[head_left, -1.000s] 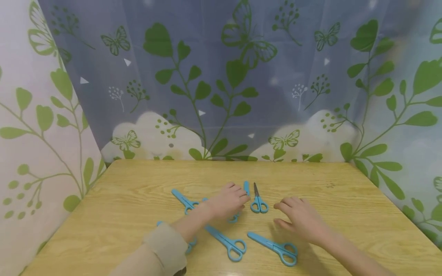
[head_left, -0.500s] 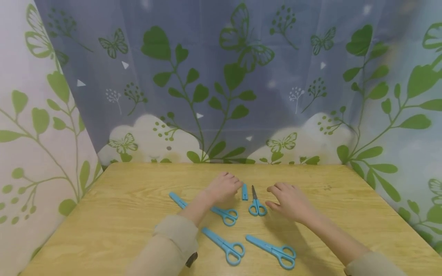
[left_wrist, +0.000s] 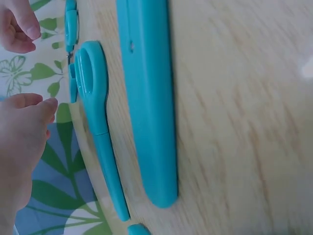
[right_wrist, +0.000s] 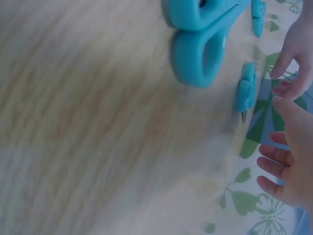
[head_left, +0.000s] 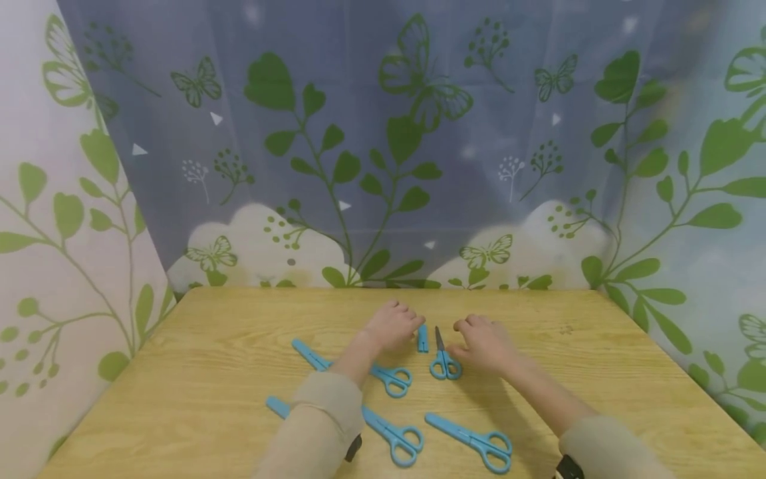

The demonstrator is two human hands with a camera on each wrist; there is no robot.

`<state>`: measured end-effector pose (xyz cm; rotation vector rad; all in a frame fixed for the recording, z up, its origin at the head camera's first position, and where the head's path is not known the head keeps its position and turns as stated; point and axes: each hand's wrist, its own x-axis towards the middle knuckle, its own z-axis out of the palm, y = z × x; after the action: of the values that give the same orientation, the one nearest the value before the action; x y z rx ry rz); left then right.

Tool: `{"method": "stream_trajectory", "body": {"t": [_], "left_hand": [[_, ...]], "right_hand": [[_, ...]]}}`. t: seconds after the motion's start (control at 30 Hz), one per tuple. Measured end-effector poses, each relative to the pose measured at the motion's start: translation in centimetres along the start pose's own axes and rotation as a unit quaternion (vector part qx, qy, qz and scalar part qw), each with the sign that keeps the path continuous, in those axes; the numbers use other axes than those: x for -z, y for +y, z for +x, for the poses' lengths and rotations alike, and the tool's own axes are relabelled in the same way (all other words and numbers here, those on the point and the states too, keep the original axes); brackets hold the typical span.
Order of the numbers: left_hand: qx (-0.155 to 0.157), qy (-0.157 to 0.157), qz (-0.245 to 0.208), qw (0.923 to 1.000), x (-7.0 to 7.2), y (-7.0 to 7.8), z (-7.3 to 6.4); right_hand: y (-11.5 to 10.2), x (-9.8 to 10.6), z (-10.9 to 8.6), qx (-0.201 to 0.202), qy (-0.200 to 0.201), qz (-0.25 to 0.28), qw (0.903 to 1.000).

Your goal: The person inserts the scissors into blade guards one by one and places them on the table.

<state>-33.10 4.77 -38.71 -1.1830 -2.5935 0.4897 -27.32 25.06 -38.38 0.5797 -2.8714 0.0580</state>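
A pair of blue-handled scissors [head_left: 445, 365] with bare dark blades lies mid-table, blades pointing away from me. Left of it lies a separate blue blade cover [head_left: 423, 340]. My left hand [head_left: 390, 327] hovers just left of the cover, fingers loosely bent and holding nothing; in the left wrist view the thumb and fingertips [left_wrist: 49, 104] are apart from the cover. My right hand [head_left: 487, 342] is just right of the bare scissors, its fingers spread and relaxed in the right wrist view. Whether it touches them is hard to tell.
Several covered blue scissors lie around: one beneath the left wrist [head_left: 395, 381], one further left [head_left: 308, 352], one nearer [head_left: 395, 436] and one at front right [head_left: 469, 442]. A blue tip [head_left: 277, 406] shows beside the left sleeve. Patterned cloth [head_left: 383, 166] stands behind the wooden table [head_left: 227, 313].
My right hand has moved left and forward, closer to the bare scissors. The left hand has drawn slightly back from over the covered scissors, staying beside the cover. The head view has tilted slightly.
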Motion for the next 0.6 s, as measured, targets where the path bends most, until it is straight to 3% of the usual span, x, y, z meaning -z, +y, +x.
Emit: {"method": "stream_trajectory", "body": {"t": [0.13, 0.27, 0.4, 0.6], "left_hand": [[-0.010, -0.004, 0.007, 0.9999, -0.1, 0.4, 0.2], [-0.020, -0.013, 0.028, 0.9993, -0.5, 1.1, 0.3], [-0.031, -0.018, 0.048, 0.9982, -0.8, 1.5, 0.3], [-0.046, -0.034, 0.063, 0.9964, -1.1, 1.8, 0.1]], "right_hand": [[-0.2, -0.5, 0.3, -0.002, -0.020, -0.011, 0.9997], [-0.4, -1.3, 0.2, 0.024, -0.031, -0.027, 0.9989], [-0.7, -1.7, 0.0, 0.042, -0.038, -0.023, 0.9981], [-1.0, -1.9, -0.2, 0.039, -0.053, 0.001, 0.9978]]}}
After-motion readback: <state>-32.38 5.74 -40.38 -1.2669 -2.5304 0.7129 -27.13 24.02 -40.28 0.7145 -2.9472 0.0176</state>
